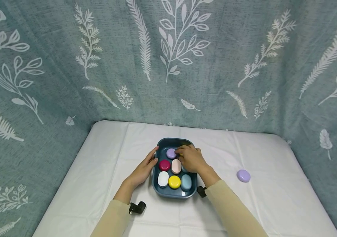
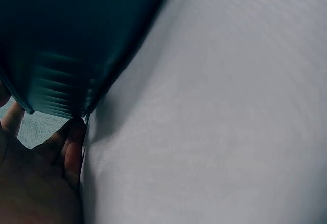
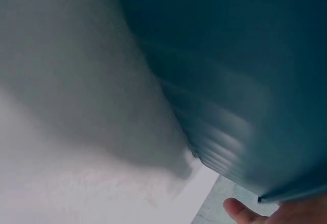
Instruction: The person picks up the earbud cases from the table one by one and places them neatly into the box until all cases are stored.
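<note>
A dark blue tray (image 1: 174, 194) with rounded corners holds several smooth rounded pieces. My left hand (image 1: 142, 169) rests against the tray's left wall with its fingers extended; the left wrist view shows this hand (image 2: 41, 178) beside the ribbed wall. Over the tray's upper right reaches my right hand (image 1: 192, 159), its thumb and index finger around a mostly hidden yellow piece (image 1: 181, 154). The index fingertip is right at a purple round piece (image 1: 171, 153). Below lie a crimson round piece (image 1: 164, 165), a pale pink oval piece (image 1: 176, 167) and a partly covered blue-grey piece (image 1: 184, 169).
Nearest me in the tray are a white oval piece (image 1: 163, 179), a yellow round piece (image 1: 174, 182) and a blue-grey oval piece (image 1: 186, 182). Another purple piece (image 1: 243, 175) lies on the white cloth (image 1: 215, 210) at right. A leaf-patterned curtain (image 1: 168, 92) hangs behind.
</note>
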The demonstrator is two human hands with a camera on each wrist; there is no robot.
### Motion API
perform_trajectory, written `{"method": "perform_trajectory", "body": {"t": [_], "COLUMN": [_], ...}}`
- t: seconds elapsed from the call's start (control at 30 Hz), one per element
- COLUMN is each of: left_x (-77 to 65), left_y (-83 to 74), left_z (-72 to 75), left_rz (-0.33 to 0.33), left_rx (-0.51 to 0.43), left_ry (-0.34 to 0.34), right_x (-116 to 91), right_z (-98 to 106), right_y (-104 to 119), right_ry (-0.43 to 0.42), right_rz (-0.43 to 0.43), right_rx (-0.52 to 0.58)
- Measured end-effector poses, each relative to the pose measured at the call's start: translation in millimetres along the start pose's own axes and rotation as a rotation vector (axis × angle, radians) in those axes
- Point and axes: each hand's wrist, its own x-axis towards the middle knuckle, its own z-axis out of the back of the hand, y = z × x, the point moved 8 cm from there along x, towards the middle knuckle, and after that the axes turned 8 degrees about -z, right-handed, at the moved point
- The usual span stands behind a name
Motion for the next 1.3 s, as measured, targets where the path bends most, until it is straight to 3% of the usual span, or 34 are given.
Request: {"method": "perform_trajectory", "body": {"t": [0.47,0.93,1.3], "left_x": [0.7,-0.2,-0.1], "left_y": [1.8,-0.9,0.3], "left_z": [1.0,-0.3,-0.1], "left_rz": [0.003,0.001,0.011], "left_rx": [0.000,0.005,0.002], "left_ry": [-0.010,-0.008,-0.011], "right_x": [-39,-76,-100], "right_z": [42,60,65], "right_y": [-26,-83,-127], "right_ry": [-0.217,-0.289,-0.246], "right_rz": [0.062,-0.013,-0.113], "right_rx": [0.140,0.109,0.054]}}
